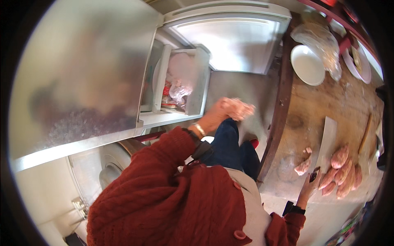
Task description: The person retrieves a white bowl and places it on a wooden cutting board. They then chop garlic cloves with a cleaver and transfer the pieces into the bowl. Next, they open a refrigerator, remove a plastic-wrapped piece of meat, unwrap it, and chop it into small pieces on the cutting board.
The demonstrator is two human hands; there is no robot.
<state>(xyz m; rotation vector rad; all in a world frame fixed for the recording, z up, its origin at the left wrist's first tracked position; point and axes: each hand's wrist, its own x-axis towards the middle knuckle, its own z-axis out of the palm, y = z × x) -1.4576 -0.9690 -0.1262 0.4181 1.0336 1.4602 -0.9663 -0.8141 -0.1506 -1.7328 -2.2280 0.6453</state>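
My left hand (215, 115), blurred by motion, holds a pale pink chunk of what looks like raw meat (241, 109) over the floor, just right of a pulled-out freezer drawer (197, 83). Bagged food (180, 92) lies in that drawer. My right hand (310, 184) is closed on the handle of a large knife (327, 135), whose broad blade rests on the wooden table (307, 107). Beside the blade lies a small pink piece of meat (303, 167) with a scrap near it. Several reddish sweet potatoes (343, 175) are grouped right of the handle.
An open freezer door (231, 40) stands between the drawer and the table. A white bowl (307, 65), a clear plastic bag (326, 46) and a pale dish (358, 66) sit at the table's far end. A thin brown stick (365, 133) lies near its right side.
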